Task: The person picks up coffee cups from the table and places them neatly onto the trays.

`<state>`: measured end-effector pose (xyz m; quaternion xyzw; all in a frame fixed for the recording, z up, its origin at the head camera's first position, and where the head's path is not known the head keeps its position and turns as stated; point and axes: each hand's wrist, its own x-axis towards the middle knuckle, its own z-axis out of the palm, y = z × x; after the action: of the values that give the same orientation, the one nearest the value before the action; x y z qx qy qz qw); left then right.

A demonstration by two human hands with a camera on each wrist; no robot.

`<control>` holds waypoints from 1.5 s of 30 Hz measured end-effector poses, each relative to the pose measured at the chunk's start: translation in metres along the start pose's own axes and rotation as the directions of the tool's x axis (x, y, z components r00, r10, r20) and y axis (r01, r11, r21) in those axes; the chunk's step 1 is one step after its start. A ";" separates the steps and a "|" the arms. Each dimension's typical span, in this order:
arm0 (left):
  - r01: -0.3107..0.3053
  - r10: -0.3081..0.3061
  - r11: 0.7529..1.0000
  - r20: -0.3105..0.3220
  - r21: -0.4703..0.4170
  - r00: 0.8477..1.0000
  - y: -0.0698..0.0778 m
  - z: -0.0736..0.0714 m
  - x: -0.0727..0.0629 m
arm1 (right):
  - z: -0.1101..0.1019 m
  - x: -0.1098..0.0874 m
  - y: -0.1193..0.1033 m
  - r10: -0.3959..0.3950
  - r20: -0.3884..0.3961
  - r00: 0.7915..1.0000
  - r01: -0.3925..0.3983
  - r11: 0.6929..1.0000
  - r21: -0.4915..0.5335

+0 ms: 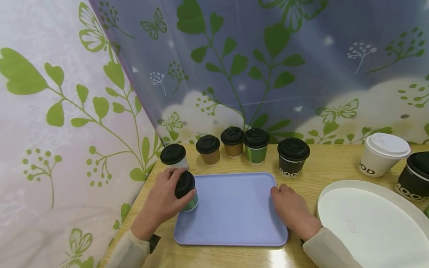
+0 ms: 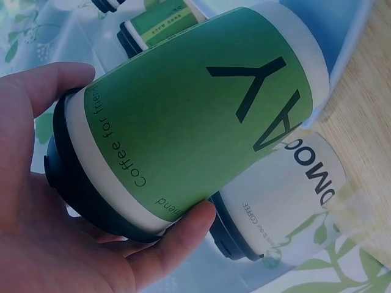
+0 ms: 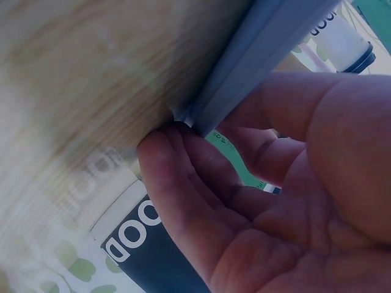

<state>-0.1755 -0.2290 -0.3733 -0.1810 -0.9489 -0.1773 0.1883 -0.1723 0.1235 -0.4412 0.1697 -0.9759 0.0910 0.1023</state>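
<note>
My left hand [image 1: 165, 197] grips a green paper coffee cup [image 1: 191, 204] by its black lid, thumb and fingers spread around it. The cup is upright at the left side of a lavender-blue tray [image 1: 231, 212]; whether its base touches the tray, I cannot tell. In the left wrist view the green cup [image 2: 201, 116] shows large dark letters on its sleeve. My right hand [image 1: 291, 208] pinches the tray's right rim. In the right wrist view, its curled fingers and thumb meet at the tray edge [image 3: 244, 67]. A white cup [image 1: 181, 163] with a black lid stands just behind the left hand.
Behind the tray stand two brown cups [image 1: 210, 158] [image 1: 233, 149], another green cup [image 1: 256, 153] and a black cup [image 1: 291, 166]. At right are a round white tray [image 1: 326, 190], a white-lidded cup [image 1: 377, 160] and a black cup [image 1: 413, 182]. A patterned curtain [image 1: 234, 74] borders the wooden table [image 1: 207, 257].
</note>
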 end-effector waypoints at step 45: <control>0.008 -0.008 0.999 0.017 -0.033 1.000 -0.002 0.009 0.027 | 0.000 0.001 0.001 0.000 0.003 1.000 0.000 1.000 -0.003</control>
<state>-0.2026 -0.2200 -0.3703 -0.1819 -0.9480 -0.1924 0.1765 -0.1739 0.1236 -0.4411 0.1699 -0.9762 0.0892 0.1010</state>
